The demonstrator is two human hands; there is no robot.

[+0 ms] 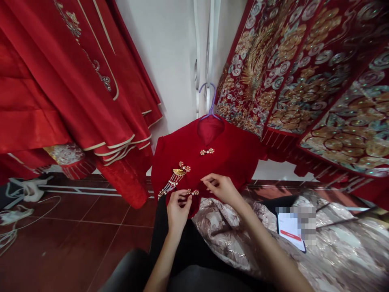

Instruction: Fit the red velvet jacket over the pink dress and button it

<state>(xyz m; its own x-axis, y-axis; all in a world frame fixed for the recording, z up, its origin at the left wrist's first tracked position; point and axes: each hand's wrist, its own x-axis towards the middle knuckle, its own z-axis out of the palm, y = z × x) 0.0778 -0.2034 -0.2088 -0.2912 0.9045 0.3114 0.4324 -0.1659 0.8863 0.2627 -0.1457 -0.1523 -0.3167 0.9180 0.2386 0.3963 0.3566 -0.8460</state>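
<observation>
A red garment (234, 150) hangs in front of me on a purple hanger (212, 103). Beaded flower frog buttons run down its front: an upper one (207, 151) at the neck and a lower one (192, 192) near the bottom. Between them sits a gold fan-shaped brooch (179, 172) with beaded tassels. My left hand (178, 213) pinches the garment at the lower frog button, whose left end its fingers partly cover. Just to the right, my right hand (223, 188) is raised over the cloth, thumb and forefinger pressed together; anything between them is too small to make out.
Red skirts (100, 93) hang on the left, heavily embroidered garments (291, 81) on the right. Pale shiny brocade (231, 235) lies over my lap and to the right, with a lit phone (290, 229) on it. White cables (15, 219) lie on the tiled floor (75, 239).
</observation>
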